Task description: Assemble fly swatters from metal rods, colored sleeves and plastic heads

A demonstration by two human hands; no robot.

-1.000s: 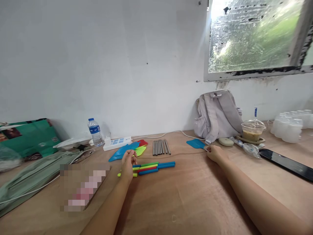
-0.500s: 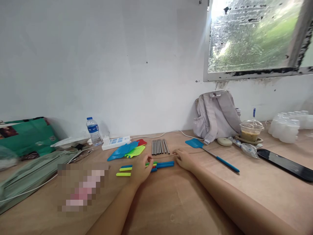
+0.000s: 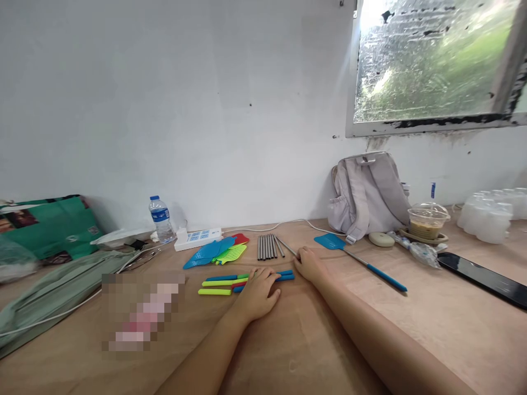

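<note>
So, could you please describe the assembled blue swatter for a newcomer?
Find the pale backpack. The blue swatter lies in front of it, near the right hand. Unlike the loose heads further left, it has a rod and handle attached.

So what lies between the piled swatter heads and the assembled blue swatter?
Metal tubes and the right hand, at one tube's end, in the head view.

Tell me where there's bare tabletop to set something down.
Bare: the tabletop between the left forearm and right forearm, on the near side. Another bare patch lies right of the right forearm, nearer than the blue-handled swatter and long black object. Crowded: around the left hand, with coloured tubes, and beyond it, with swatter heads and metal rods.
</note>
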